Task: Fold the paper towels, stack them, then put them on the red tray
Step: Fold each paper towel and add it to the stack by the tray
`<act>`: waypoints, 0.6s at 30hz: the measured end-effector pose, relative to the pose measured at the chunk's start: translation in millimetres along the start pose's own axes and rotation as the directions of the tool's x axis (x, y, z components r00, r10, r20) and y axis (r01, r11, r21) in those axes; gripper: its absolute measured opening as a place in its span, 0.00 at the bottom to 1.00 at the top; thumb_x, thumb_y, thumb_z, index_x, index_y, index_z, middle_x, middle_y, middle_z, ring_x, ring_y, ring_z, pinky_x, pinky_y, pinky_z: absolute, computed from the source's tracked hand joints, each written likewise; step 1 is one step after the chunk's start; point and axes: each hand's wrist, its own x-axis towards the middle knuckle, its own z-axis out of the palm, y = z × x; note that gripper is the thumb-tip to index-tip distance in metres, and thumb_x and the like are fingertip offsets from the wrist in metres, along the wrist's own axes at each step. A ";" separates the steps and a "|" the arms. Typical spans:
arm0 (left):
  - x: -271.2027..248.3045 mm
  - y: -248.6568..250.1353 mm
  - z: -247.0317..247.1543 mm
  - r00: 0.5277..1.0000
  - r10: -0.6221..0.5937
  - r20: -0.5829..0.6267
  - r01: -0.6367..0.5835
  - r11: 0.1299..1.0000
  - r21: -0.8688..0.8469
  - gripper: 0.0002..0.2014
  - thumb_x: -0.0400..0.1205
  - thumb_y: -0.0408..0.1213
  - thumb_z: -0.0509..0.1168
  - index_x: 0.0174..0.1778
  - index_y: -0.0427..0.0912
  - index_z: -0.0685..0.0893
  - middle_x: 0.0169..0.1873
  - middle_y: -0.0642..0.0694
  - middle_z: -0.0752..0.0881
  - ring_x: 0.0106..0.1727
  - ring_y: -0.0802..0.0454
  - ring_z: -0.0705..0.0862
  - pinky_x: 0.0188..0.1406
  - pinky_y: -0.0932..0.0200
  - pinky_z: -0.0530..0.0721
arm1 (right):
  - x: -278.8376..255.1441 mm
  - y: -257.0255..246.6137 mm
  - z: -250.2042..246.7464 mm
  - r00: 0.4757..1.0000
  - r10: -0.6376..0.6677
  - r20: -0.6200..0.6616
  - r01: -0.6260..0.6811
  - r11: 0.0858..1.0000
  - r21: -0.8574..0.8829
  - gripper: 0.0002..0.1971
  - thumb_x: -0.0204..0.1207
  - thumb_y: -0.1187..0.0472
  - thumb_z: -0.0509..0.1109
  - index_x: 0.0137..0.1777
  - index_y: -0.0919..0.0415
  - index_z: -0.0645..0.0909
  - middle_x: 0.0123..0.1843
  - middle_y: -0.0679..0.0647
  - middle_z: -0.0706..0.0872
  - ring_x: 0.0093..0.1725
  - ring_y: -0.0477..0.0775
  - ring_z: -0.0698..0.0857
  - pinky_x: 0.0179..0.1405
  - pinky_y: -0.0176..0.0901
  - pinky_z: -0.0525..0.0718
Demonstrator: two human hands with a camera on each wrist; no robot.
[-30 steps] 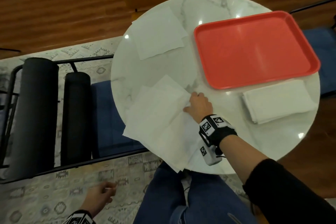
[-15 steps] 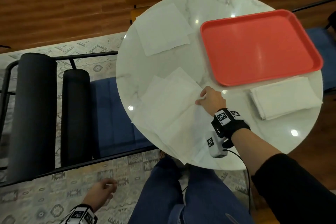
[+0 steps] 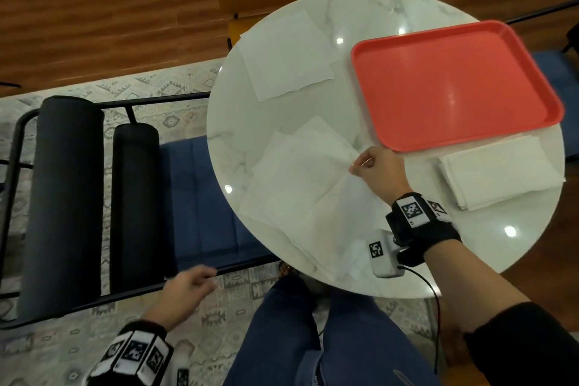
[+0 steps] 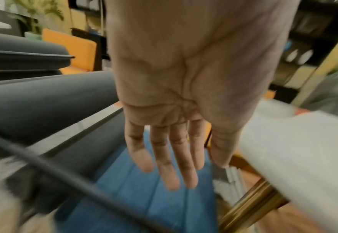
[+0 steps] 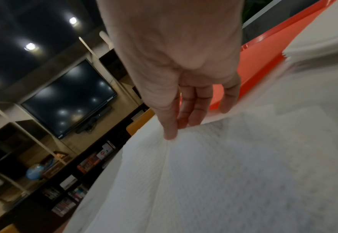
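A loose pile of unfolded white paper towels (image 3: 300, 194) lies at the near left of the round marble table (image 3: 360, 25). My right hand (image 3: 360, 166) pinches the right edge of the top towel (image 5: 214, 173) between thumb and fingers, just in front of the red tray (image 3: 451, 84). The tray holds nothing. A stack of folded towels (image 3: 498, 175) sits on the table in front of the tray, at the right. Another flat towel (image 3: 285, 53) lies at the table's far left. My left hand (image 3: 194, 283) hangs below the table's left edge, with straight fingers (image 4: 168, 159) and nothing in it.
A blue cushioned bench (image 3: 200, 197) with two dark bolsters (image 3: 65, 197) and a black metal frame stands left of the table. My legs in blue jeans (image 3: 294, 338) are under the near edge. A cable (image 3: 429, 294) runs from the right wrist camera. A gold table leg (image 4: 250, 209) shows.
My right hand has pulled the top towel's edge to the right, toward the tray. My left hand has risen from beside my knee toward the table's left edge.
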 end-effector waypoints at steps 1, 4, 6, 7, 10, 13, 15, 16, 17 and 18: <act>0.8 22.0 -10.2 0.997 0.072 -0.026 -0.072 0.997 -0.004 0.07 0.80 0.38 0.68 0.53 0.53 0.83 0.47 0.52 0.88 0.49 0.58 0.85 0.45 0.67 0.79 | -3.2 -1.5 -4.0 1.000 -0.025 -0.002 0.025 0.999 0.037 0.06 0.71 0.60 0.77 0.40 0.57 0.82 0.32 0.48 0.81 0.39 0.51 0.81 0.44 0.45 0.79; 13.1 92.2 -33.1 0.954 0.272 -0.129 -0.280 0.959 -0.048 0.11 0.79 0.39 0.69 0.52 0.59 0.81 0.45 0.59 0.87 0.47 0.67 0.85 0.49 0.69 0.78 | -15.5 -5.7 -14.3 0.992 -0.124 0.017 0.121 0.987 0.105 0.05 0.71 0.61 0.77 0.41 0.60 0.83 0.35 0.50 0.83 0.34 0.48 0.78 0.32 0.36 0.73; 31.0 134.8 -36.8 0.916 0.368 -0.159 -0.380 0.924 -0.050 0.15 0.77 0.42 0.71 0.58 0.58 0.79 0.49 0.58 0.85 0.49 0.65 0.84 0.49 0.70 0.77 | -19.9 -5.2 -18.1 0.986 -0.165 0.028 0.160 0.978 0.134 0.05 0.71 0.60 0.77 0.41 0.59 0.83 0.40 0.52 0.86 0.35 0.49 0.79 0.33 0.34 0.73; 41.1 154.9 -35.7 0.900 0.407 -0.153 -0.417 0.908 -0.037 0.19 0.77 0.44 0.71 0.63 0.55 0.77 0.53 0.57 0.83 0.52 0.62 0.83 0.51 0.69 0.77 | -20.8 -4.1 -19.4 0.984 -0.173 0.030 0.167 0.975 0.147 0.05 0.71 0.60 0.77 0.40 0.57 0.83 0.43 0.52 0.86 0.35 0.49 0.79 0.33 0.34 0.73; 69.3 201.7 -24.3 0.885 0.462 -0.063 -0.464 0.886 -0.017 0.26 0.75 0.46 0.73 0.68 0.50 0.75 0.57 0.54 0.80 0.58 0.56 0.79 0.54 0.65 0.74 | -23.0 -1.3 -22.7 0.985 -0.171 0.018 0.165 0.969 0.185 0.06 0.70 0.59 0.78 0.38 0.55 0.82 0.46 0.53 0.87 0.35 0.50 0.79 0.34 0.34 0.73; 85.2 224.9 -11.0 0.866 0.496 -0.063 -0.490 0.867 0.088 0.11 0.76 0.43 0.72 0.53 0.48 0.83 0.41 0.57 0.82 0.52 0.51 0.82 0.49 0.61 0.79 | -24.3 3.3 -27.6 0.987 -0.157 0.015 0.151 0.968 0.202 0.06 0.71 0.60 0.77 0.40 0.57 0.82 0.46 0.52 0.87 0.35 0.46 0.79 0.32 0.27 0.72; 87.0 230.6 -7.0 0.843 0.520 -0.138 -0.493 0.849 0.189 0.06 0.77 0.45 0.70 0.47 0.50 0.86 0.38 0.55 0.85 0.50 0.50 0.84 0.51 0.52 0.82 | -23.1 8.7 -32.1 0.991 -0.130 0.013 0.125 0.972 0.201 0.06 0.71 0.59 0.77 0.44 0.57 0.83 0.47 0.52 0.87 0.37 0.47 0.80 0.35 0.31 0.74; 86.1 232.6 -6.1 0.827 0.537 -0.166 -0.493 0.835 0.245 0.07 0.77 0.47 0.69 0.48 0.52 0.87 0.40 0.54 0.88 0.50 0.50 0.85 0.51 0.52 0.83 | -22.0 11.2 -34.8 0.994 -0.110 0.014 0.106 0.975 0.195 0.08 0.72 0.59 0.77 0.48 0.57 0.82 0.49 0.53 0.86 0.40 0.50 0.82 0.38 0.35 0.77; 84.6 234.2 -5.7 0.808 0.559 -0.185 -0.489 0.812 0.320 0.09 0.78 0.50 0.68 0.50 0.54 0.88 0.43 0.53 0.90 0.51 0.50 0.86 0.50 0.53 0.82 | -20.3 13.4 -37.6 0.996 -0.093 0.019 0.088 0.980 0.177 0.11 0.72 0.58 0.76 0.52 0.56 0.81 0.51 0.53 0.85 0.43 0.53 0.82 0.42 0.41 0.80; 83.0 236.2 -5.5 0.786 0.586 -0.194 -0.480 0.778 0.406 0.11 0.79 0.52 0.66 0.53 0.56 0.88 0.46 0.51 0.90 0.52 0.49 0.86 0.50 0.53 0.82 | -18.5 13.7 -41.1 0.996 -0.088 0.022 0.084 0.985 0.148 0.16 0.72 0.58 0.77 0.57 0.55 0.79 0.54 0.54 0.84 0.47 0.55 0.83 0.46 0.45 0.82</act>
